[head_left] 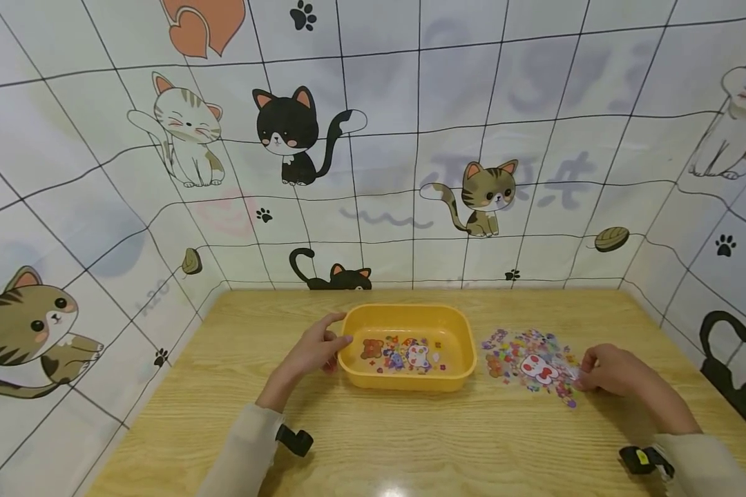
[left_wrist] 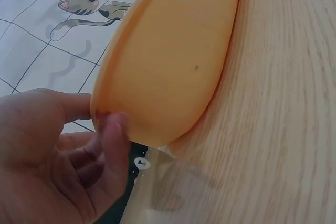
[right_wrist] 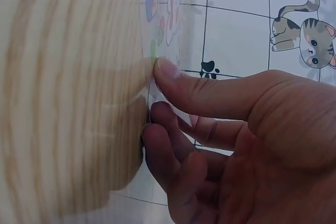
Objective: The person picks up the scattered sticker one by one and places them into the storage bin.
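Observation:
A yellow plastic basin stands on the wooden table with several small colourful stickers on its floor. My left hand grips its left rim, thumb on one side and fingers curled at the other; the left wrist view shows the basin's outer wall close up. To the right lies a spread of small bright stickers, with a larger white-and-red character sticker on top. At the spread's right edge, my right hand pinches a thin clear piece between thumb and fingers.
The light wood table meets a cat-patterned backdrop at its back and sides. Each wrist carries a small black camera on a strap, below a pale sleeve.

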`<state>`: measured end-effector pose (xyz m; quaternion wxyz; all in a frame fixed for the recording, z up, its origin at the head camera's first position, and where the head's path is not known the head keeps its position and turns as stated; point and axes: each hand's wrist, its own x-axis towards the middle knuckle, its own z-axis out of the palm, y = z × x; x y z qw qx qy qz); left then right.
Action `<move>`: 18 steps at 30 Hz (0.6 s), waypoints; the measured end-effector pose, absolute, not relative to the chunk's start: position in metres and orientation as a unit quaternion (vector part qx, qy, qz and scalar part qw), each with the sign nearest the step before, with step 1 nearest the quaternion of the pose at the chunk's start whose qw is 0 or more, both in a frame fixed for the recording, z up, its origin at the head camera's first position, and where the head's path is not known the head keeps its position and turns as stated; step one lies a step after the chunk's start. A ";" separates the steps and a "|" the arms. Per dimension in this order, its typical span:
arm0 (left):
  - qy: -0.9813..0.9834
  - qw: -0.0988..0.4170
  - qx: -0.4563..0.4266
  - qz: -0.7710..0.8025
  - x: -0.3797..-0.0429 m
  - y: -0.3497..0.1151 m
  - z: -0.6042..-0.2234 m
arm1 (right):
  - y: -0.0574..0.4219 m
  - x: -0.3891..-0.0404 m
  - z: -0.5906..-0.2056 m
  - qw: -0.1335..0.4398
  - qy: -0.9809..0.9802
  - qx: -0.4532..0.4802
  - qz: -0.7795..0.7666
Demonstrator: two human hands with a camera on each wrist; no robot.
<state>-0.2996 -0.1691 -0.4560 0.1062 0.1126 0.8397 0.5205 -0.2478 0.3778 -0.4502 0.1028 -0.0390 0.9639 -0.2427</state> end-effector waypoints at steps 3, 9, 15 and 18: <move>0.840 0.092 0.112 0.522 -0.300 -0.168 -0.457 | 0.379 -0.247 -0.451 0.114 0.957 -0.048 -0.264; 0.841 0.090 0.110 0.523 -0.301 -0.168 -0.458 | 0.381 -0.249 -0.451 0.141 0.945 -0.045 -0.293; 0.840 0.094 0.110 0.523 -0.300 -0.167 -0.457 | 0.382 -0.249 -0.449 0.163 0.934 -0.031 -0.315; 0.839 0.095 0.110 0.524 -0.300 -0.167 -0.456 | 0.382 -0.248 -0.445 0.167 0.928 -0.029 -0.331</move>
